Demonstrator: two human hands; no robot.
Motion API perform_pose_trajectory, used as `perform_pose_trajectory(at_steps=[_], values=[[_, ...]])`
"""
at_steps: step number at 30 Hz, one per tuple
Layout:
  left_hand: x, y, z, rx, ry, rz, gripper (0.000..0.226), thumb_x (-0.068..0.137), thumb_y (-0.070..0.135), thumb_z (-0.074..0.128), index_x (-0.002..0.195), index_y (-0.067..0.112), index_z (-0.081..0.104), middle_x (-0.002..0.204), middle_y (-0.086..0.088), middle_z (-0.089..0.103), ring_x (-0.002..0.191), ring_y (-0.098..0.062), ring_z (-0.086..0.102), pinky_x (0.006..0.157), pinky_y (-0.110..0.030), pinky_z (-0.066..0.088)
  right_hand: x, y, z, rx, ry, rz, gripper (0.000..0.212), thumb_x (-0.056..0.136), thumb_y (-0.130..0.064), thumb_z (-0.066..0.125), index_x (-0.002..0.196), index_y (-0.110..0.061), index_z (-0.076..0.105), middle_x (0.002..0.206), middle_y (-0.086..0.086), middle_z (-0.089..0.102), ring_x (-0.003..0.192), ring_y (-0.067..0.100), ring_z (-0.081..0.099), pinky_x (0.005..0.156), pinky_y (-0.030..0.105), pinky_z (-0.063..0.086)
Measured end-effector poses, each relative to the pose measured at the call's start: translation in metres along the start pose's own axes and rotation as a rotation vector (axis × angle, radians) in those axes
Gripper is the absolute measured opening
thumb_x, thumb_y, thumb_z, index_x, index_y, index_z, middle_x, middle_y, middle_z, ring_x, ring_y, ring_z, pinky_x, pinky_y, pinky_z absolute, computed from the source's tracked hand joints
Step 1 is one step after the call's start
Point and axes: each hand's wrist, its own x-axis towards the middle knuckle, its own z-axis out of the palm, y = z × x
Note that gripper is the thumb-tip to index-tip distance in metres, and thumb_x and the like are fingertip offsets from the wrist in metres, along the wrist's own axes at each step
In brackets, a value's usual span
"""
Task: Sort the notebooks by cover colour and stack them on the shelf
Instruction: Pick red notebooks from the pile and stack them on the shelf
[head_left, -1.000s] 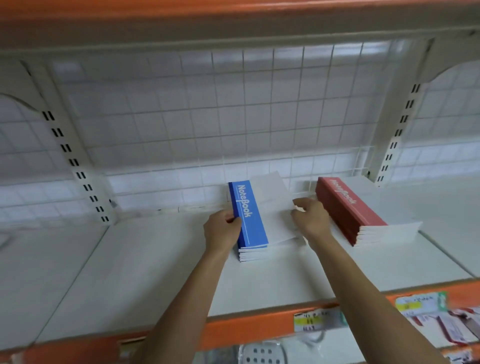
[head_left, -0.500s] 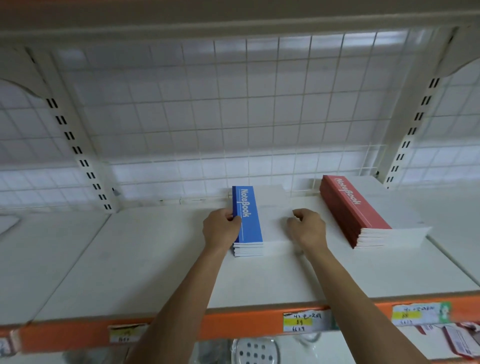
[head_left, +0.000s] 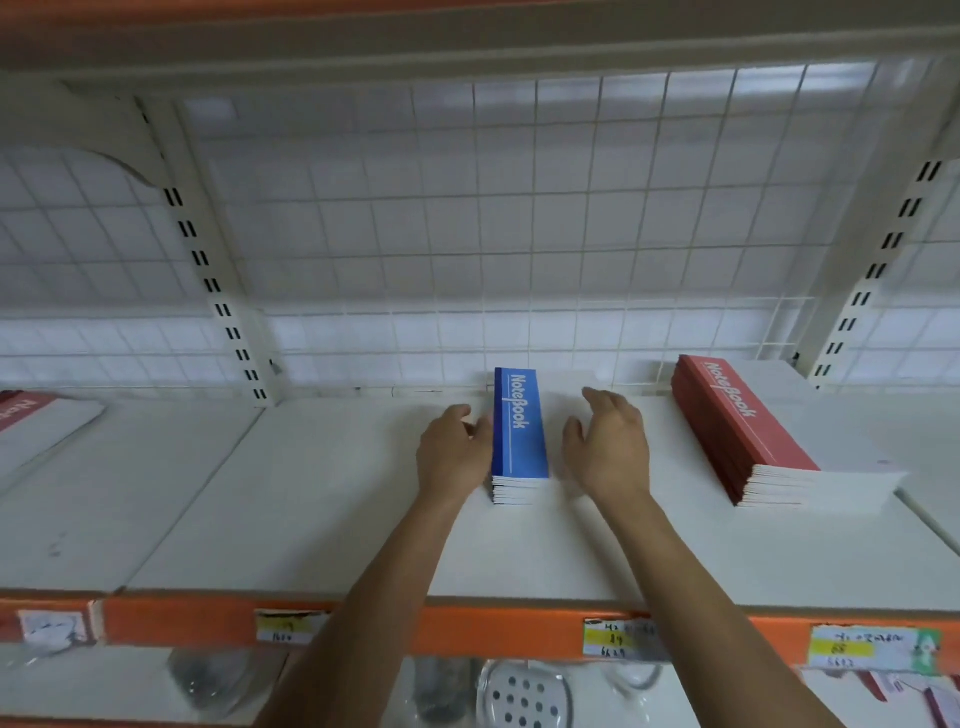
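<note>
Notebooks with blue spine bands form the blue stack, which lies flat toward the back of the white shelf with both hands at its sides. The left hand sits just left of the blue stack, its loosely bent fingers touching the spine edge but not wrapped round it. The right hand is just right of the blue band, above the white part of the top cover, with palm down and fingers straight and spread; whether it touches the paper I cannot tell. Both bare forearms reach up from below the blue stack, crossing the orange shelf edge. Well apart to the right of the blue stack lies the red stack, angled slightly and taller. Far to the left of the blue stack, 1 more red-banded notebook pile shows at the frame edge. That makes 2 hands, 1 blue stack and 2 red piles; the sheets in each are too thin to count. Below the blue stack, 3 yellow-marked price labels sit on the orange edge, and behind it stands a wire grid.
</note>
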Motion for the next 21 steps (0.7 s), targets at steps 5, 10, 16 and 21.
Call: perform_pose_trajectory(at_steps=[5,10,16,21], values=[[-0.016,-0.030,-0.042,0.207,0.123,0.137,0.036,0.095,0.031,0.050,0.126,0.016,0.057,0.119,-0.004,0.060,0.109,-0.018,0.057,0.092,-0.027,0.041,-0.028,-0.048,0.034,0.025,-0.098,-0.247,0.030,0.088,-0.008,0.050,0.117,-0.001,0.059,0.117,0.014,0.061,0.112,0.031,0.051,0.089,0.033,0.041],[-0.027,-0.084,-0.104,0.368,0.212,0.131,0.034,0.095,0.032,0.049,0.124,0.018,0.058,0.117,-0.006,0.059,0.110,-0.020,0.055,0.093,-0.030,0.043,-0.066,-0.104,0.078,0.060,-0.243,-0.396,0.036,0.092,-0.013,0.049,0.127,-0.006,0.057,0.128,0.011,0.059,0.121,0.028,0.050,0.103,0.030,0.035],[-0.032,-0.158,-0.192,0.492,0.269,0.085,0.036,0.096,0.032,0.046,0.126,0.017,0.057,0.123,-0.004,0.058,0.114,-0.020,0.051,0.098,-0.030,0.040,-0.114,-0.186,0.144,0.050,-0.373,-0.486,0.040,0.095,-0.020,0.045,0.133,-0.012,0.051,0.138,0.006,0.051,0.129,0.024,0.042,0.106,0.027,0.030],[-0.028,-0.219,-0.268,0.559,0.268,0.065,0.038,0.096,0.030,0.047,0.130,0.016,0.053,0.127,-0.005,0.055,0.117,-0.021,0.049,0.097,-0.031,0.040,-0.155,-0.260,0.197,0.055,-0.411,-0.487,0.041,0.092,-0.019,0.047,0.133,-0.011,0.051,0.138,0.006,0.051,0.129,0.024,0.043,0.105,0.026,0.030]])
